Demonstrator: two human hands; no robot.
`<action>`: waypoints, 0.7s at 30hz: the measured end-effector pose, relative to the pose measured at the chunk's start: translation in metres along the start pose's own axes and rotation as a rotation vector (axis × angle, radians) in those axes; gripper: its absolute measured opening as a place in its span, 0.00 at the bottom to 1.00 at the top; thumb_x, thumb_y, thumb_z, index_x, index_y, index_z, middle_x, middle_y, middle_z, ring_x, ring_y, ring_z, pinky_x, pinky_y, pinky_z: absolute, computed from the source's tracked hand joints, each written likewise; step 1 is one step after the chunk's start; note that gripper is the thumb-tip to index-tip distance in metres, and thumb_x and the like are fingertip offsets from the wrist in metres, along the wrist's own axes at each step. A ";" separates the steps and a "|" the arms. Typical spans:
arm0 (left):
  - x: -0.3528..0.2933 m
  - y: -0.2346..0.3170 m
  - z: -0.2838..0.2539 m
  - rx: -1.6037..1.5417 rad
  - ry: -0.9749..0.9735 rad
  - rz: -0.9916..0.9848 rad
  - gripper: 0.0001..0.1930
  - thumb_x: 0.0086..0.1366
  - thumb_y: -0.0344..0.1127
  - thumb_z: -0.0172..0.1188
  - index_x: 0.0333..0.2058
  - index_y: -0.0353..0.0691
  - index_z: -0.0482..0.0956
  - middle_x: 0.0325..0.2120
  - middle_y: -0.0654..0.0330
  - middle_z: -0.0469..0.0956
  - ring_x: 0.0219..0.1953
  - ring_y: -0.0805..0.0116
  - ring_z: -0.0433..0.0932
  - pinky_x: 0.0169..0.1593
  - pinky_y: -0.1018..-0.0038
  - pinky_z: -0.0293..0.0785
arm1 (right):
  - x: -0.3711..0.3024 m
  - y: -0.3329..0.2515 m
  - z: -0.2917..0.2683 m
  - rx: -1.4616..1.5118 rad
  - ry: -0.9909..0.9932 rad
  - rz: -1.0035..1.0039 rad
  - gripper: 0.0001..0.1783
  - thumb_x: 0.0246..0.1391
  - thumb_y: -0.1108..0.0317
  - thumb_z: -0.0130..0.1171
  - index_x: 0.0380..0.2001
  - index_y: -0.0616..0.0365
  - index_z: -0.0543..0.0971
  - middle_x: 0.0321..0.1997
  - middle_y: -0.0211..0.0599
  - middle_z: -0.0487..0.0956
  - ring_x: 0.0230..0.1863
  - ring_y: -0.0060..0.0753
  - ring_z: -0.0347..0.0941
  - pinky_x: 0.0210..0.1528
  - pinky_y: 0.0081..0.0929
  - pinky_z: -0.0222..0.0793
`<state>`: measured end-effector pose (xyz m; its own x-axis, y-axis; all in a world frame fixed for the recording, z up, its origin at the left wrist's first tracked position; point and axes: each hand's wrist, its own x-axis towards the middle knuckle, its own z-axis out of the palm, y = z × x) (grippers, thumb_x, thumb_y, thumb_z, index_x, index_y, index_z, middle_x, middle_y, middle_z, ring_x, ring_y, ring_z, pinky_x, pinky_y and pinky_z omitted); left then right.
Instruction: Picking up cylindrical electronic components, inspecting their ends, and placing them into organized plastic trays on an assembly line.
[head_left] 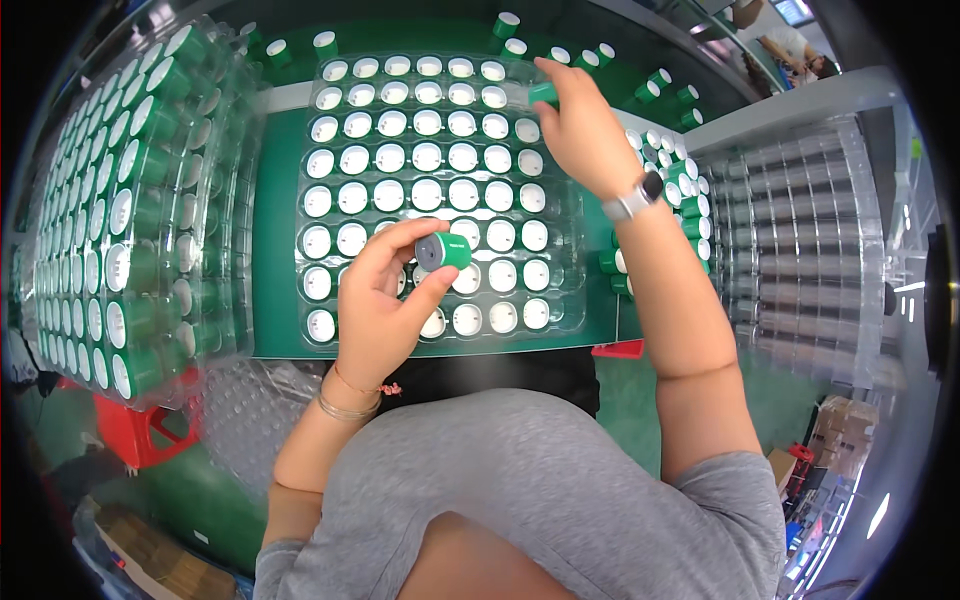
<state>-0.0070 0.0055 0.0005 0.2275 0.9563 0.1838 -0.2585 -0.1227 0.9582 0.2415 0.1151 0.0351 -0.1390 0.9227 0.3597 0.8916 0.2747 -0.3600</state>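
Note:
Over the lower middle of a clear plastic tray [572,300], my left hand [385,290] pinches a small green cylinder [455,250] between thumb and fingers, its dark grey end tilted toward the left. Rows of white-topped green cylinders [391,157] stand upright in the tray's pockets. At the tray's far right corner, my right hand [580,125] has its thumb and fingers around another green cylinder [543,94]. Most of that one shows only as a green side; its lower part is hard to make out. The last column on the right has cylinders below the right hand.
Stacked filled trays [130,230] rise at the left. On the right lie a heap of cylinders [690,205] and a stack of clear trays [795,250]. More loose cylinders [560,56] stand along the far side. A red stool [150,435] is at lower left.

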 end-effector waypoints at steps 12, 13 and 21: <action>-0.003 0.000 -0.008 -0.274 0.061 -0.066 0.21 0.57 0.14 0.61 0.50 0.29 0.70 0.52 0.50 0.73 0.54 0.63 0.73 0.59 0.68 0.71 | -0.024 -0.065 -0.019 0.259 -0.319 0.142 0.24 0.61 0.65 0.54 0.59 0.63 0.68 0.53 0.42 0.74 0.50 0.32 0.72 0.55 0.29 0.66; -0.003 -0.001 -0.009 -0.295 0.065 -0.067 0.21 0.57 0.14 0.60 0.50 0.29 0.70 0.53 0.50 0.71 0.54 0.63 0.73 0.60 0.67 0.71 | -0.035 -0.080 -0.023 0.510 -0.454 0.230 0.23 0.61 0.66 0.56 0.58 0.62 0.70 0.51 0.39 0.74 0.50 0.28 0.71 0.54 0.27 0.66; -0.003 0.007 -0.001 -0.289 0.133 -0.086 0.25 0.57 0.15 0.62 0.53 0.30 0.68 0.57 0.52 0.65 0.62 0.61 0.66 0.68 0.64 0.60 | -0.031 -0.086 -0.014 0.645 -0.341 0.293 0.15 0.56 0.71 0.62 0.46 0.61 0.75 0.32 0.30 0.78 0.32 0.17 0.73 0.35 0.18 0.70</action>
<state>-0.0107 0.0022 0.0059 0.1403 0.9885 0.0569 -0.5039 0.0218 0.8635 0.1755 0.0594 0.0665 -0.1545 0.9853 -0.0733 0.5004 0.0141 -0.8657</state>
